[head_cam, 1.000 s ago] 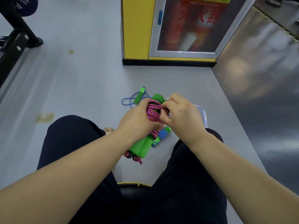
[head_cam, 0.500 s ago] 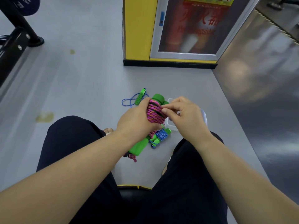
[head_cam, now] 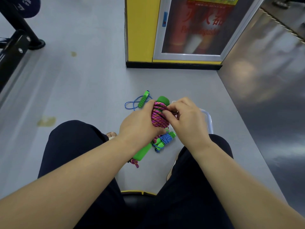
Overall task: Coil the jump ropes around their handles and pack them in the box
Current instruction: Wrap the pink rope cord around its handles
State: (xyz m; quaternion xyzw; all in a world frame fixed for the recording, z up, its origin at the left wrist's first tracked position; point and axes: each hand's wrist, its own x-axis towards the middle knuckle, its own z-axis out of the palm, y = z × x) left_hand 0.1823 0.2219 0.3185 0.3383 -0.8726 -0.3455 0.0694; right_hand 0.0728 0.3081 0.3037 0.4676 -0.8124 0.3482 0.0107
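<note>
In the head view, both hands meet just below the middle of the frame, above a grey floor (head_cam: pixel 82 83). The left hand (head_cam: pixel 138 124) is curled round a bundle of thick green handles (head_cam: pixel 142 152), gripping them over the pink rope (head_cam: pixel 157 117) coiled tightly about their upper half. One handle end pokes out above the fingers and the other below the wrist, with a short frayed pink tail hanging under it. The right hand (head_cam: pixel 188 123) has its fingers bent, and its fingertips pinch a strand of the pink rope at the right side of the coil.

Just beneath the hands lies a second bundle, its blue rope (head_cam: pixel 165 140) already wound round small green handles. To the upper left of the hands, a loose blue rope (head_cam: pixel 130 104) loops on the floor with its green handle (head_cam: pixel 143 100). The clear box (head_cam: pixel 209 120) sits on the floor behind the right hand, mostly hidden; what is in it cannot be seen.

Dark trouser legs (head_cam: pixel 74 146) fill the lower frame. A yellow cabinet (head_cam: pixel 142 30) with a glass door stands at the top centre, and a black metal frame (head_cam: pixel 14 47) at the upper left.
</note>
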